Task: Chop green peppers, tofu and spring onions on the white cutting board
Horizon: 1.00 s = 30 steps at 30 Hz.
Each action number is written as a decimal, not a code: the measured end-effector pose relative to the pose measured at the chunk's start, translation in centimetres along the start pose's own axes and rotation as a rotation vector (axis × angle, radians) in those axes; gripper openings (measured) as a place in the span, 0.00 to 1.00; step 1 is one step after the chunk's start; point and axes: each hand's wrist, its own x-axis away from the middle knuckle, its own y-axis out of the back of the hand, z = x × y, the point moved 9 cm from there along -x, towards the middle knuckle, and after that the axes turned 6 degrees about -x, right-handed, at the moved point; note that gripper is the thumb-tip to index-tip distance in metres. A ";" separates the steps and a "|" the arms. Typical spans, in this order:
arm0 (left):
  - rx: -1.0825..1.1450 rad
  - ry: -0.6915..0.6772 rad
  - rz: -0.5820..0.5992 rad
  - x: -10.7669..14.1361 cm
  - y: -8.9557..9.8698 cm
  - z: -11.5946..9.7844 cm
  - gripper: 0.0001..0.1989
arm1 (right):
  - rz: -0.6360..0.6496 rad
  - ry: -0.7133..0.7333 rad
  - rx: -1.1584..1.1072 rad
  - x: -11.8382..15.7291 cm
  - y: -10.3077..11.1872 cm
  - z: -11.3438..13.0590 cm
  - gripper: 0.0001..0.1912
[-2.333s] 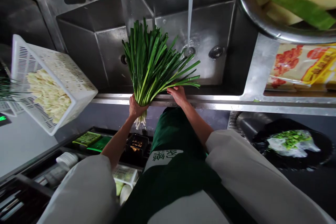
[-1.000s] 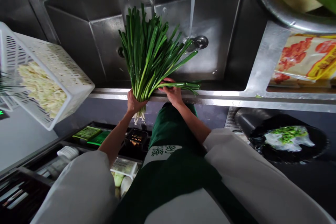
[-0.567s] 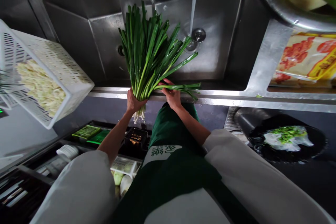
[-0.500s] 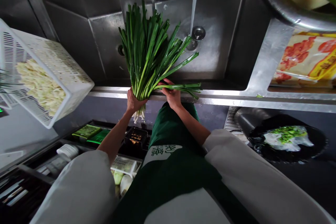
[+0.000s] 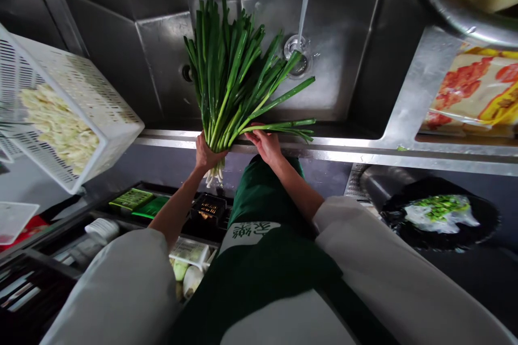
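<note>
A thick bunch of scallions (image 5: 226, 75) leans over the sink's front rim, dark green leaves fanned out into the basin and white root ends hanging on my side. My left hand (image 5: 208, 153) is wrapped round the bunch near its white ends. To its right, my right hand (image 5: 266, 145) has its fingers round a few stalks that splay out to the right; those stalks partly hide the fingertips. Beyond the leaves, a stream of water (image 5: 306, 0) falls from above onto the drain (image 5: 297, 56) of the steel sink (image 5: 335, 86).
At left, a white perforated basket (image 5: 109, 108) holds pale chopped vegetable pieces. Packaged food (image 5: 473, 91) and a large metal bowl (image 5: 437, 11) are at right. A black-lined bin (image 5: 489, 221) with green scraps stands below, and a crate with boxes (image 5: 129, 199) sits low left.
The view has shifted slightly. Both hands keep nearly the same place on the scallions, and the right-hand stalks reach a little farther right. More of the drain shows now.
</note>
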 end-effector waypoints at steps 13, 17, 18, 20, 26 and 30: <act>0.004 -0.003 0.006 0.0 0.0 0.0 0.53 | 0.009 -0.118 -0.025 -0.3 0.3 -1.2 0.10; -0.003 0.000 0.008 -0.1 0.0 -0.1 0.53 | -0.021 -0.203 -0.071 -0.3 0.4 -2.0 0.10; -0.001 0.000 0.008 -0.1 0.1 -0.1 0.53 | -0.034 -0.227 -0.084 -0.2 0.4 -2.3 0.10; 0.004 -0.002 0.012 -0.1 0.1 -0.3 0.52 | -0.071 -0.267 -0.114 -0.2 0.5 -2.7 0.10; 0.019 -0.005 0.003 -0.1 0.3 -0.5 0.52 | -0.151 -0.339 -0.184 0.0 0.7 -3.5 0.11; 0.060 -0.001 0.005 -0.1 0.3 -0.5 0.50 | -0.183 -0.379 -0.188 0.0 1.0 -3.9 0.11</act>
